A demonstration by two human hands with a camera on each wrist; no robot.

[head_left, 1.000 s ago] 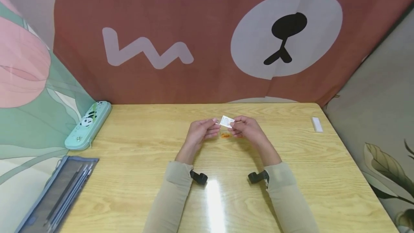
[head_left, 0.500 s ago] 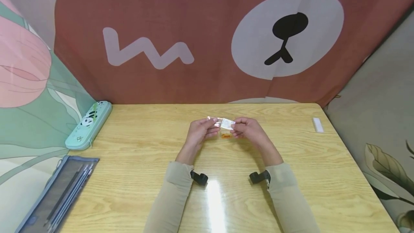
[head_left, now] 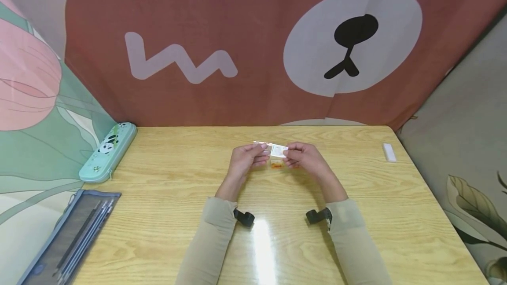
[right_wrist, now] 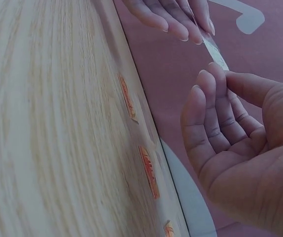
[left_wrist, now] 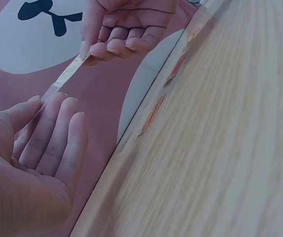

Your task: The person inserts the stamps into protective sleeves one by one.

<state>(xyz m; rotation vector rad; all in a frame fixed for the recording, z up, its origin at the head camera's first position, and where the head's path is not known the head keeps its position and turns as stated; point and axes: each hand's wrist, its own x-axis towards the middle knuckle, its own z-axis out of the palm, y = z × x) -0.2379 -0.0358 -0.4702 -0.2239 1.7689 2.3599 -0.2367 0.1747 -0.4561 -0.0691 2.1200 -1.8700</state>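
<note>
Above the far part of the table, both hands hold a small flat white piece (head_left: pixel 279 151) with a clear, shiny plastic part at its left end. My left hand (head_left: pixel 247 159) pinches the clear end between thumb and forefinger. My right hand (head_left: pixel 303 157) pinches the white end the same way. Seen edge-on in the left wrist view, the white piece (left_wrist: pixel 67 74) stretches straight between the two hands, whose other fingers curve loosely. Below it on the table lies a small flat orange-printed piece (head_left: pixel 277 164); the wrist views show several such orange pieces (right_wrist: pixel 149 173) in a row.
A mint panda pencil case (head_left: pixel 108 153) lies at the back left. In front of it is a blue-edged mesh pouch (head_left: pixel 71 236) with several pencil-like sticks. A small white block (head_left: pixel 389 152) lies near the right edge. A printed cloth (head_left: pixel 178 100) hangs behind the wooden table (head_left: pixel 166 214).
The white piece, tilted a second ago, now lies more level and slightly farther right. More of the clear plastic shows by my left fingers. Both hands stay almost in place.
</note>
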